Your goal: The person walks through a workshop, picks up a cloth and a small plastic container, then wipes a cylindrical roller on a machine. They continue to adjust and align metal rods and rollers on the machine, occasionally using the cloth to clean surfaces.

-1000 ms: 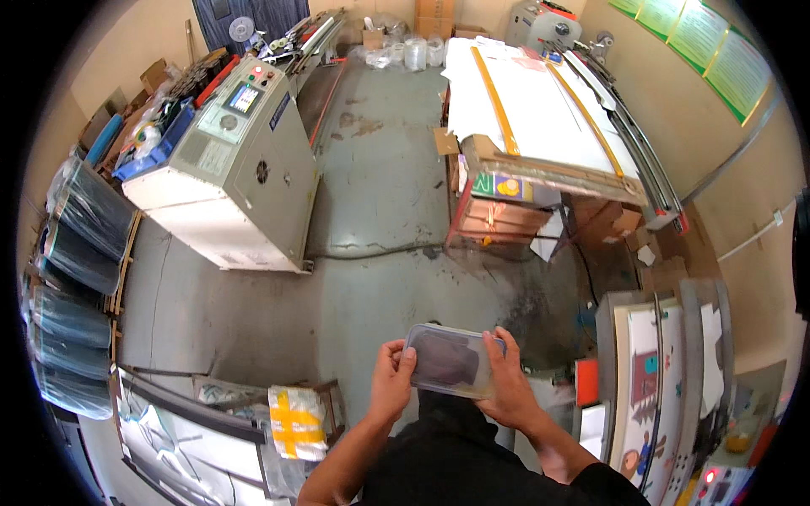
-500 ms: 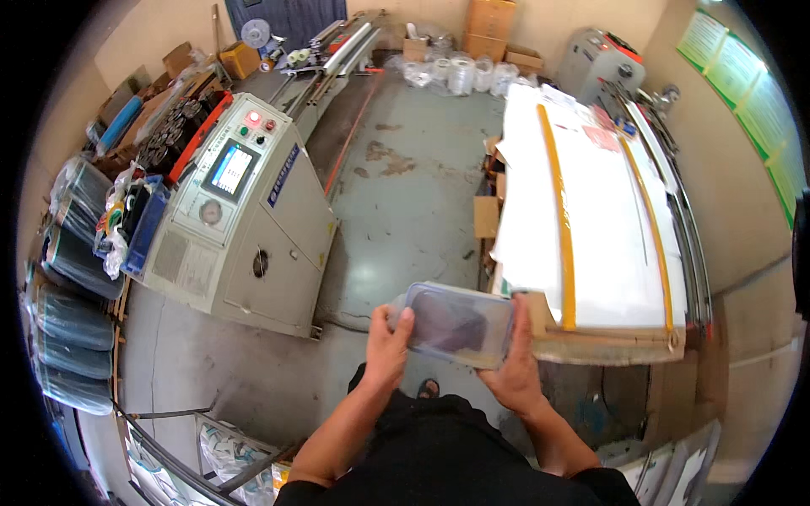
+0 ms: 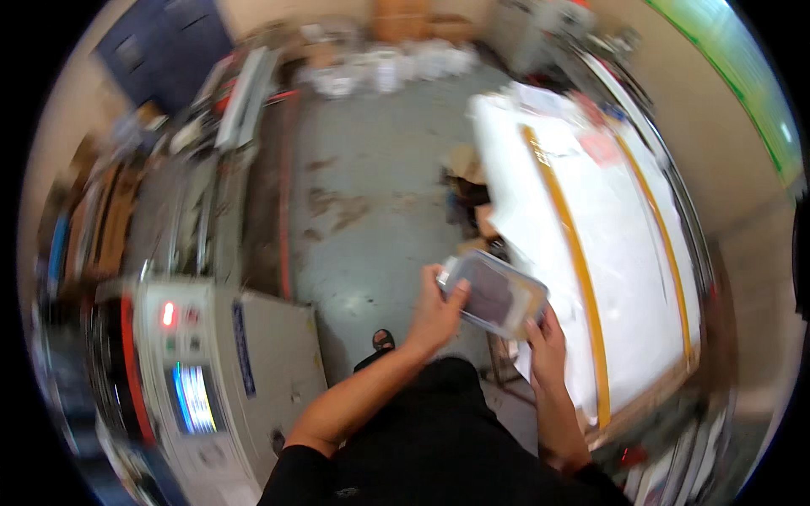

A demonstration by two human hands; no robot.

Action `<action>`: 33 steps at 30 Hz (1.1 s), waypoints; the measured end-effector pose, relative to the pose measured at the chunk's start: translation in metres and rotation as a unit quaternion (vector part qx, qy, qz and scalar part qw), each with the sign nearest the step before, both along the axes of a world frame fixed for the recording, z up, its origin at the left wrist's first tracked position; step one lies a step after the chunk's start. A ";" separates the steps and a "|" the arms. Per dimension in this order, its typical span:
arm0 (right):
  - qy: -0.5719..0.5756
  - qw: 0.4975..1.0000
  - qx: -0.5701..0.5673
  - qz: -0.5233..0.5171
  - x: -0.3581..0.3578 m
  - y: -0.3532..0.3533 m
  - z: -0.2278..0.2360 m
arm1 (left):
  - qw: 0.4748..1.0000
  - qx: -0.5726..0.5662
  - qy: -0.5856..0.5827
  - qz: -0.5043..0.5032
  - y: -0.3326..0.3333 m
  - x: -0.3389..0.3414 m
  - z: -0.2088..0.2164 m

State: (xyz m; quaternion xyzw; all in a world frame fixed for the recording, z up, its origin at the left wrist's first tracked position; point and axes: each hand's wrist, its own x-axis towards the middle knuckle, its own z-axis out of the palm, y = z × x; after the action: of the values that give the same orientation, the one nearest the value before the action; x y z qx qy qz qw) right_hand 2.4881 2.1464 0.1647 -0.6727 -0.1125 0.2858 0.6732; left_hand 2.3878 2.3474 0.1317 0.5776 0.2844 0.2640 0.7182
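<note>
Grey floor (image 3: 380, 143) runs down the middle of the head view, stained with brown patches, and much of the scene is smeared by motion blur. At the far wall, wrapped rolls (image 3: 386, 72) lie in a row before some cartons (image 3: 401, 18), with a dark blue panel (image 3: 164, 51) to the left and a grey machine (image 3: 531, 38) to the right. Green-edged posters (image 3: 734, 80) hang on the right wall.

On the right is a bench (image 3: 654, 392) covered by a white sheet (image 3: 637, 312). Two yellow strips (image 3: 574, 249) run lengthwise over it, and a pink sheet (image 3: 601, 148) lies near its far end. At lower left is a pale cabinet (image 3: 274, 337) with a lit screen (image 3: 196, 401) and a glowing red lamp (image 3: 169, 314); beyond it, a red rail (image 3: 284, 198) edges the floor.

Both hands hold a clear box (image 3: 499, 295) in the air in front of the body, slightly tilted, its right end overlapping the bench's left edge in view. Left hand (image 3: 437, 310) grips the left end, partly closed, thumb on the near edge. Right hand (image 3: 548, 341) is curled about the right end, thumb at the near corner. Something dark (image 3: 481, 285) shows inside; its kind is unclear. Below, a sandalled foot (image 3: 384, 340) stands on the floor.
</note>
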 end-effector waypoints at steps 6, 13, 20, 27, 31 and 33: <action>0.054 0.975 0.013 -0.214 0.078 0.078 0.003 | 0.986 -0.016 -0.003 -0.163 0.113 0.146 0.002; 0.067 0.958 0.014 -0.280 0.172 0.146 -0.049 | 0.961 -0.038 0.013 -0.273 0.187 0.295 -0.034; 0.000 0.961 0.009 -0.277 0.311 0.222 -0.079 | 0.960 0.000 0.038 -0.278 0.255 0.447 -0.040; 0.072 0.886 0.015 -0.457 0.389 0.188 -0.079 | 0.913 0.072 0.025 -0.401 0.213 0.572 -0.035; 0.131 0.853 0.046 -0.503 0.420 0.148 -0.078 | 0.836 0.219 0.105 -0.492 0.173 0.629 -0.032; 0.146 0.845 -0.013 -0.514 0.421 0.126 -0.104 | 0.801 0.248 0.131 -0.529 0.151 0.653 -0.050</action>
State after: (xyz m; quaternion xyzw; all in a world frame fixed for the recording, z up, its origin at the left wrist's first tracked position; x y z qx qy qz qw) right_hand 2.9093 2.2728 0.0605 -0.5931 0.3525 -0.0046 0.7238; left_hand 3.0406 2.4987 0.0819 0.8259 -0.0496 -0.1736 0.5341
